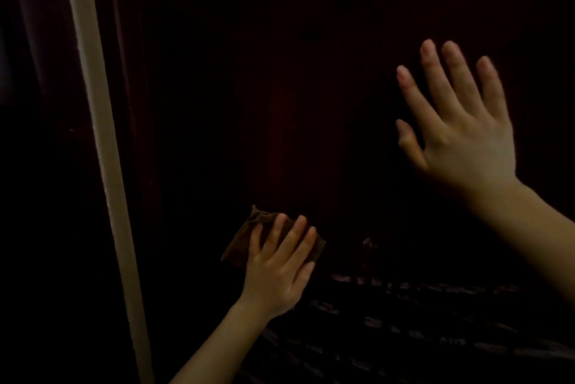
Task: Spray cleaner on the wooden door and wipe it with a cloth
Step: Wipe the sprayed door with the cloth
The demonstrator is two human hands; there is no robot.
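Note:
The dark wooden door (295, 88) fills most of the dim view. My left hand (278, 268) presses a folded brown cloth (241, 243) flat against the door's lower part, fingers straight and spread over it. Higher and to the right, my right hand (460, 122) lies flat on the door with its fingers spread and nothing in it. No spray bottle is in view.
A pale vertical strip (102, 150), the door's edge or frame, runs down the left side. Left of it everything is dark. A dark patterned fabric (420, 327) shows at the bottom right, below my arms.

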